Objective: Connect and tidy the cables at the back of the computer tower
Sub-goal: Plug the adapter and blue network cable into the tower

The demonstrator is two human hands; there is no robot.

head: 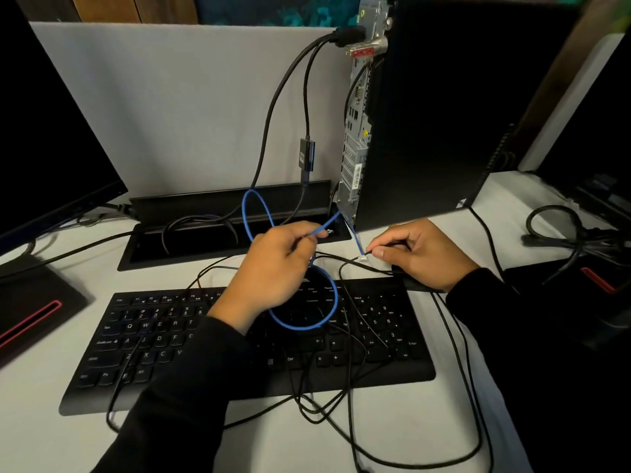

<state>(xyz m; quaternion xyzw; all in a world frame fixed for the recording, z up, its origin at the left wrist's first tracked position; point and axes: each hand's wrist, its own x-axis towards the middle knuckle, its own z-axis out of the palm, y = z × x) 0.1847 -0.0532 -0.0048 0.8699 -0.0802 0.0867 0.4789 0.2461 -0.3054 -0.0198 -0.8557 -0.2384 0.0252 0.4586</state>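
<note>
Left hand [273, 268]: we see it bare, no rings.
Right hand [423, 254]: bare too.
Sleeves: we note long, black fabric, reaching both wrists.

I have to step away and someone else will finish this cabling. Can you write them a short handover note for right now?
Left hand: fingers pinch the blue cable mid-run, its loops over the keyboard.
Right hand: fingers pinch the blue cable's clear plug just above the desk, near the tower's base.
Done: thick black cables are plugged in at the top of the tower's rear panel.
Left: plug in the blue cable; sort the thin black cables tangled across the keyboard and desk front.
</note>
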